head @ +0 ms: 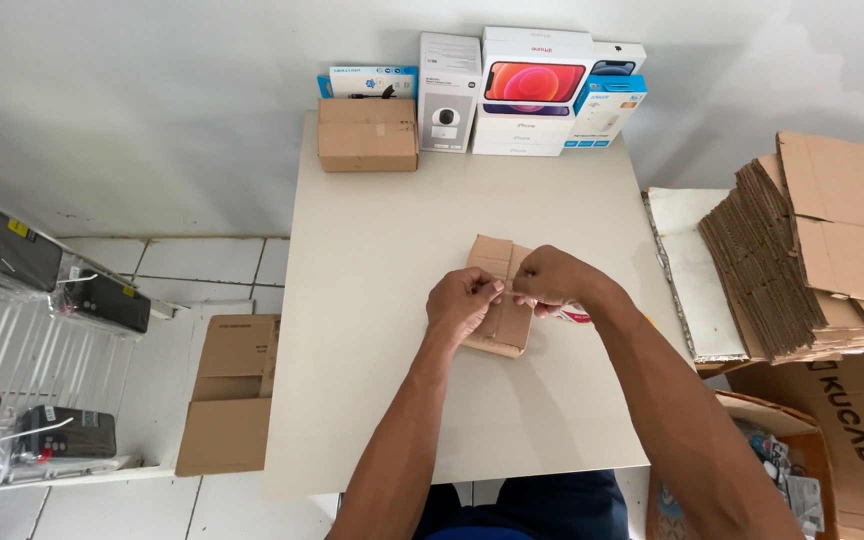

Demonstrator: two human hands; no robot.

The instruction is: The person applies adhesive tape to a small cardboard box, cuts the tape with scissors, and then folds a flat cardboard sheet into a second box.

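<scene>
Under both hands [507,290], small cardboard box [497,290]

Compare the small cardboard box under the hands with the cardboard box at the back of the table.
The small cardboard box sits mid-table, under the left hand and right hand; the back cardboard box stands untouched at the far edge. The small cardboard box looks narrower and flatter, its long side running away from the person; the back cardboard box lies crosswise and looks bulkier. Both are plain brown cardboard.

Boxes [512,95] behind carton [497,295] on table [372,330]
</scene>
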